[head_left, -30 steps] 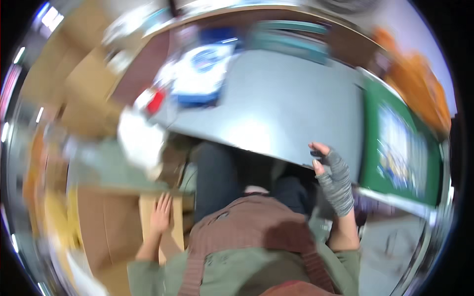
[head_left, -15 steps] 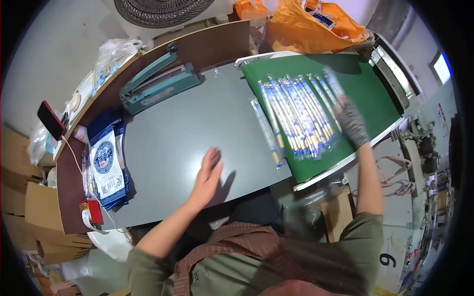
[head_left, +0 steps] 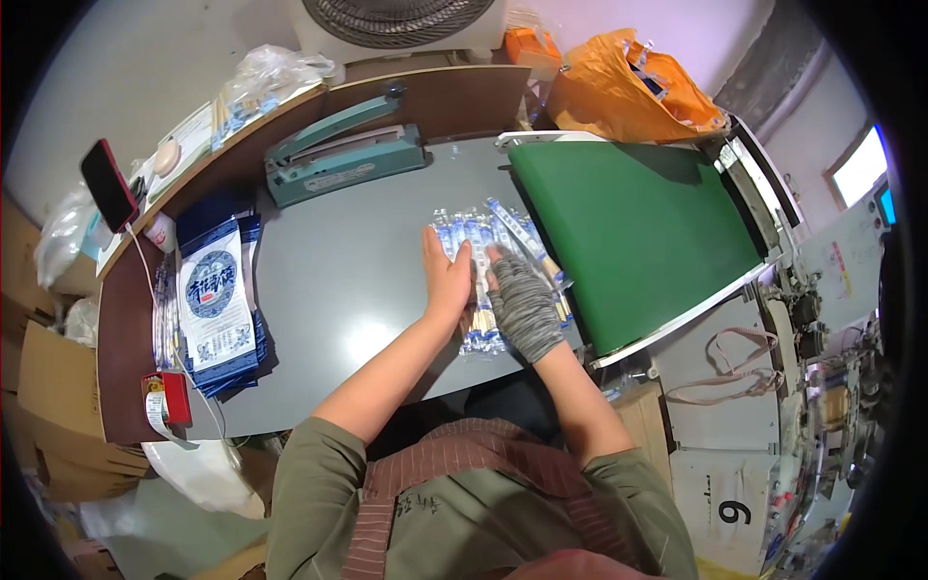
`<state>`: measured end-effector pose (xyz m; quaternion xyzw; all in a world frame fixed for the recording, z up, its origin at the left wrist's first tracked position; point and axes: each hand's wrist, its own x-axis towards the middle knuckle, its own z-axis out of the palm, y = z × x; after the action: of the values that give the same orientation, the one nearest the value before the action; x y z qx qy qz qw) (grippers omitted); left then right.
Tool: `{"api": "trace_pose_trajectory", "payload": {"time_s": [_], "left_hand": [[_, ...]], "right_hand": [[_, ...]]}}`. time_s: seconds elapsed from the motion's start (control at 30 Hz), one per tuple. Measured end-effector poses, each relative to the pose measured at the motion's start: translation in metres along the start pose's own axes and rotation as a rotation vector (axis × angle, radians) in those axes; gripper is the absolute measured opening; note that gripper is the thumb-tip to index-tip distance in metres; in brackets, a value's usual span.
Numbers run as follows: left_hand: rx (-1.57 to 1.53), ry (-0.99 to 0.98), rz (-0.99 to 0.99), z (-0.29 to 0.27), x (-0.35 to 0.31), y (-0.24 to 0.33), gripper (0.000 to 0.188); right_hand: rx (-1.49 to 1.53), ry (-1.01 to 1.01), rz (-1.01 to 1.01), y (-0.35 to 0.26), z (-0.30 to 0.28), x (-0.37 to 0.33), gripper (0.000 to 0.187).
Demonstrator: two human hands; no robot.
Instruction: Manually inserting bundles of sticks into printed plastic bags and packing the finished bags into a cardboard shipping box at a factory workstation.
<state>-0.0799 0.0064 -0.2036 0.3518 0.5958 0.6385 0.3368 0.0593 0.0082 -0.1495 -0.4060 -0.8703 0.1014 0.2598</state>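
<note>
Now both flat hands, bare left hand [head_left: 447, 280] and grey-gloved right hand [head_left: 523, 307], fingers together, squeeze the slim blue-white packets [head_left: 480, 237]; some could slide off the grey worktop [head_left: 329, 280].

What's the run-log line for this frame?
left: bare left hand flat on row of clear blue-printed stick packets | right: grey-gloved right hand on same packets | surface: grey table | green conveyor belt: bare

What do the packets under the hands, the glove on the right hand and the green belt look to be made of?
The packets look like thin glossy plastic film: clear with blue print, catching glints, slim pale sticks showing through. The glove on the right hand looks like knitted grey fabric, matte and ribbed, leaving the fingers bare. The green belt seems a smooth matte rubber or coated fabric; which one cannot be told.
</note>
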Motion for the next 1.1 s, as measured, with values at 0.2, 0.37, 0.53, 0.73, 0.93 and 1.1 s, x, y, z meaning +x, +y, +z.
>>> {"api": "trace_pose_trajectory", "payload": {"time_s": [0.2, 0.37, 0.53, 0.73, 0.93, 1.1], "left_hand": [[-0.139, -0.022, -0.234, -0.035, -0.017, 0.05, 0.085], [-0.531, -0.114, -0.53, -0.049, -0.008, 0.068, 0.075], [-0.012, 0.153, -0.128, -0.047, -0.007, 0.041, 0.095], [0.208, -0.005, 0.714, -0.098, -0.04, 0.143, 0.123], [0.196, -0.217, 0.364, -0.142, -0.027, 0.09, 0.116], [0.088, -0.377, 0.103, -0.14, -0.079, 0.092, 0.072]], "right_hand": [[-0.111, 0.168, 0.314, 0.078, 0.039, 0.028, 0.057], [0.328, -0.12, 0.479, 0.002, 0.045, 0.041, 0.071], [1.093, -0.242, 0.477, -0.049, 0.078, 0.059, 0.061], [1.494, -0.152, 0.17, -0.134, -0.031, 0.074, 0.071], [1.417, -0.243, -0.235, -0.116, -0.001, 0.079, 0.113], [1.108, -0.308, 0.029, -0.135, 0.0, 0.036, 0.107]]}}
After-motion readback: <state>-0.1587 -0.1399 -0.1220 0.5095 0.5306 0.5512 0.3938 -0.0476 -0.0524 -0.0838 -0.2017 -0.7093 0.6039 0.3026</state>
